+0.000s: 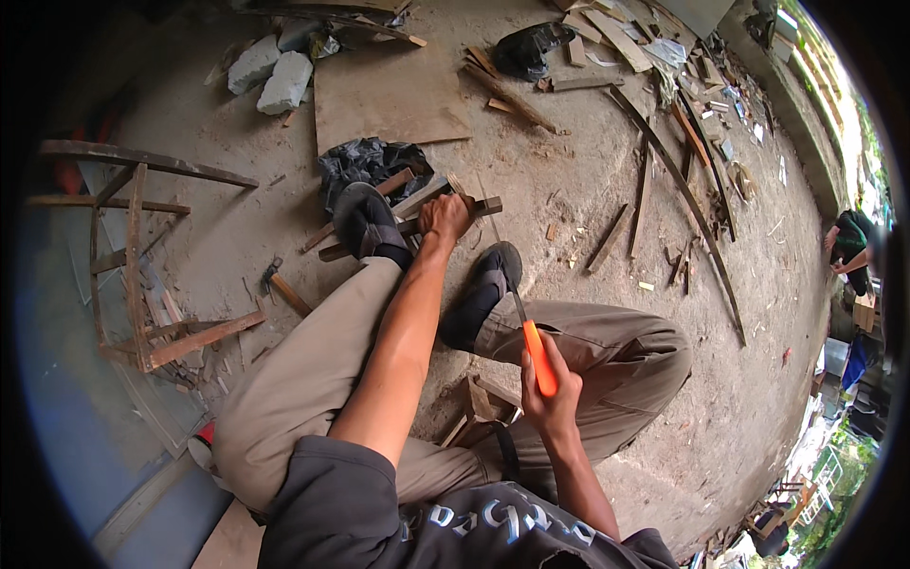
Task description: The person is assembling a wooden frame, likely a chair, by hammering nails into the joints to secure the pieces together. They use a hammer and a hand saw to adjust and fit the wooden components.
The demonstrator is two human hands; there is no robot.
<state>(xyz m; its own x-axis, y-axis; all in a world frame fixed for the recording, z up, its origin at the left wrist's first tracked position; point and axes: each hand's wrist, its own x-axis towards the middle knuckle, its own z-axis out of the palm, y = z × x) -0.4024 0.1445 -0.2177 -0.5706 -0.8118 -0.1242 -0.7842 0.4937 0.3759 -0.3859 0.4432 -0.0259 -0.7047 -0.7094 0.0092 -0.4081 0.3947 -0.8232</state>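
My left hand [447,217] is closed round a dark wooden bar [488,206], pressing it low to the ground between my feet. The left sandal [365,220] rests against the same wood, and other short wood pieces [396,182] lie just beyond. In my right hand [553,394] is an orange-handled tool [539,358], gripped by the handle. Its thin, dark blade points forward past the right shoe [483,294]. The blade shows nearly edge-on, so I cannot tell its exact kind, and it appears apart from the bar.
A black plastic bag [360,163] lies beyond my left foot, before a flat board [389,95]. At left stand a wooden frame [142,256] and a hammer [284,287]. Long wood strips [687,194] and scraps litter the right side. Another person [853,248] is at far right.
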